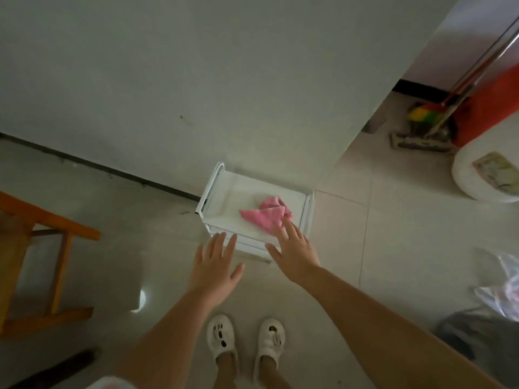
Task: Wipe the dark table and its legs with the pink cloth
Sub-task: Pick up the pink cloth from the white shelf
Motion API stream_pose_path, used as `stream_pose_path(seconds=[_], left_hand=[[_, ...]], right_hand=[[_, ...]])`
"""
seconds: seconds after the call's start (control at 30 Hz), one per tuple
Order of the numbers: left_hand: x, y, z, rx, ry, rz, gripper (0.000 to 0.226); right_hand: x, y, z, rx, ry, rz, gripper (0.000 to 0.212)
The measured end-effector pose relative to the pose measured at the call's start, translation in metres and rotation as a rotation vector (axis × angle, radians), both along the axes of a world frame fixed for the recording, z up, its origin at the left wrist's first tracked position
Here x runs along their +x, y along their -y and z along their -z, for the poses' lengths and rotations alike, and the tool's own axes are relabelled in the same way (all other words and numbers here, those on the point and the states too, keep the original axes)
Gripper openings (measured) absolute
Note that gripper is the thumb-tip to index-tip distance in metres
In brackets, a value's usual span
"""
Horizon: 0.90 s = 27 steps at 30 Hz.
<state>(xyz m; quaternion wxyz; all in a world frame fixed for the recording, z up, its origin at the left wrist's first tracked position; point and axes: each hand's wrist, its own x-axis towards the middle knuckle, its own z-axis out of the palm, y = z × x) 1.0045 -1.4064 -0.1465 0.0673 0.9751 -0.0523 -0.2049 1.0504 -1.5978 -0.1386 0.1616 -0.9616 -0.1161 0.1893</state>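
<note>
The pink cloth (266,214) lies crumpled on the top shelf of a small white rack (216,192) that stands on the floor by the wall. My right hand (295,251) reaches over the rack's front edge, fingers spread, its fingertips just touching the cloth's near corner. My left hand (216,265) hovers open to the left of it, in front of the rack, holding nothing. A dark edge (56,366) at the bottom left may be part of the dark table; little of it shows.
An orange wooden stool (42,248) stands at the left. A broom and mop (429,119) lean by a red object (488,102) at the upper right. A white round bucket (486,175) and plastic bags (497,299) sit at the right. My feet in white slippers (244,341) stand on pale tiles.
</note>
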Motion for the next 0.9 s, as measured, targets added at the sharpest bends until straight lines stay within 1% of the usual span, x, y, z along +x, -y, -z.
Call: stream_pose_path(seconds=[0.07,0.13,0.17,0.27,0.33,0.43,0.5,0.53,0.63,0.77,0.9], left_hand=[[0.027,-0.001,0.032,0.0,-0.001,0.04,0.068],[0.052,-0.002,0.064,-0.006,0.022,0.078,0.072],[0.06,-0.004,0.08,-0.005,0.02,0.093,0.073],[0.071,-0.01,0.122,0.009,0.029,0.135,0.068],[0.07,-0.015,0.143,0.014,0.104,0.178,0.066],[0.066,-0.021,0.156,0.0,0.145,0.208,0.067],[0.066,-0.023,0.156,0.007,0.134,0.22,0.067],[0.067,-0.023,0.153,0.006,0.128,0.225,0.067],[0.072,-0.025,0.134,-0.032,0.047,0.224,0.067],[0.066,-0.034,0.082,-0.034,-0.06,0.154,0.065],[0.03,-0.052,0.018,-0.066,-0.004,-0.022,0.068]], right_hand=[[0.032,-0.01,0.034,0.019,0.01,0.063,0.062],[0.055,-0.019,0.068,-0.023,0.018,0.091,0.063],[0.063,-0.023,0.084,-0.051,0.004,0.103,0.064],[0.07,-0.026,0.124,-0.082,-0.04,0.18,0.064],[0.069,-0.025,0.14,-0.084,0.018,0.188,0.06],[0.064,-0.024,0.149,0.042,0.145,0.191,0.055],[0.065,-0.026,0.148,0.165,0.192,0.209,0.048],[0.068,-0.027,0.145,0.226,0.186,0.231,0.044],[0.075,-0.028,0.123,0.342,0.104,0.292,0.034],[0.071,-0.028,0.072,0.336,0.029,0.254,0.037],[0.056,-0.043,0.015,0.296,0.056,0.113,0.038]])
